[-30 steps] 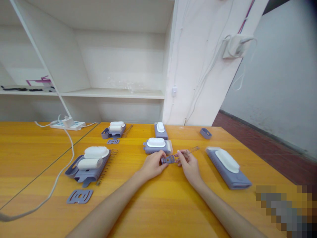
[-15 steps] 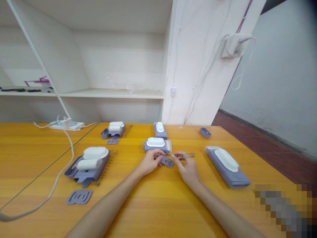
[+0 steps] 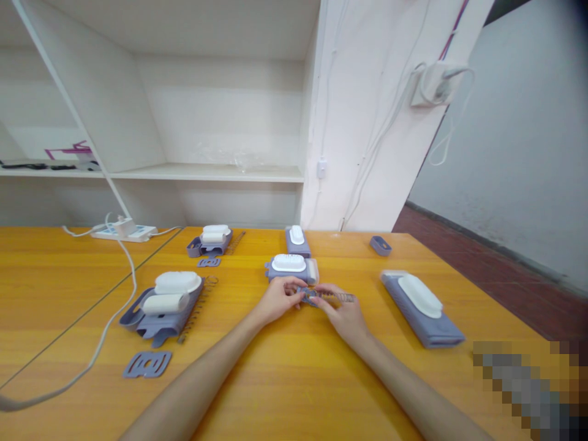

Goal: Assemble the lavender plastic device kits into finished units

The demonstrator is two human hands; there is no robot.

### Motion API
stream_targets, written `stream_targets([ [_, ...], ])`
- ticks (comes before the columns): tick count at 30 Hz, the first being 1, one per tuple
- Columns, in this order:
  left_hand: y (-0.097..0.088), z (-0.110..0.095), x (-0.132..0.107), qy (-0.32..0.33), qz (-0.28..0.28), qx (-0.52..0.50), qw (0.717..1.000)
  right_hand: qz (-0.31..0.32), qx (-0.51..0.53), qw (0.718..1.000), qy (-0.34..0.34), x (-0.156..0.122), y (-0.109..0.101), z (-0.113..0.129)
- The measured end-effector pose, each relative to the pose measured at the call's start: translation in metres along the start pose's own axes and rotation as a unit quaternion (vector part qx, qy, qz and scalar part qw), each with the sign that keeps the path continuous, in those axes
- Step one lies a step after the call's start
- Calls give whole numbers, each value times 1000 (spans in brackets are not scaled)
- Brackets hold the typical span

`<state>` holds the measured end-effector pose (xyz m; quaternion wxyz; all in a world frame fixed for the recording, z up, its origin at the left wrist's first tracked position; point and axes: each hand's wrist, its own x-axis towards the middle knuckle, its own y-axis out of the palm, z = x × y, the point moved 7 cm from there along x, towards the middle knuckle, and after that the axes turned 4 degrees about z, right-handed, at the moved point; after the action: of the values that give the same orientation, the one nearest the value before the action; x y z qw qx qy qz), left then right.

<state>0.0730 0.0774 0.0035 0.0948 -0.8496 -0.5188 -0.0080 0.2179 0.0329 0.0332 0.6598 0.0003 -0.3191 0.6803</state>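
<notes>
My left hand (image 3: 279,300) is closed, pinching the left end of a small grey-purple slotted plastic plate (image 3: 309,295) above the table. Closed around a metal coil spring (image 3: 345,298), my right hand (image 3: 345,318) brings its thumb and fingertips against the plate's right side. The spring's coils stick out to the right over the index finger. Its near end meets the plate, but whether it is hooked in cannot be made out. Just beyond my hands lies a grey-purple housing with a white oval bristled top (image 3: 288,263) and a clear end piece.
Loose parts, including a grey housing (image 3: 168,324), a white roller (image 3: 164,304), a spring (image 3: 197,312) and a slotted plate (image 3: 147,364), lie at left. A similar set stands behind. An assembled unit (image 3: 422,306) is at right, a grey cap (image 3: 380,246) farther back. A white cable (image 3: 133,269) crosses the left.
My right hand has moved left with the spring, and its fingertips now meet the plate. The plate has tipped flatter. My left hand has stayed almost in place.
</notes>
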Motion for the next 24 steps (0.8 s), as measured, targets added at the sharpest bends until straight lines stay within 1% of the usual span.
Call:
stream_targets([
  [5,-2,2,2,15,-10,4,1000,42,-34,997,-60,-1,7,10],
  [8,-1,2,2,19,-11,9,1000,43,-53,994,-90,-1,8,11],
  [15,0,-2,1,35,-6,14,999,16,-117,990,-83,-2,7,3],
  [21,-1,-1,2,39,-9,7,999,1,-128,989,-75,-3,6,0],
  [24,-2,2,3,38,-11,8,999,2,-126,989,-83,-2,6,0],
])
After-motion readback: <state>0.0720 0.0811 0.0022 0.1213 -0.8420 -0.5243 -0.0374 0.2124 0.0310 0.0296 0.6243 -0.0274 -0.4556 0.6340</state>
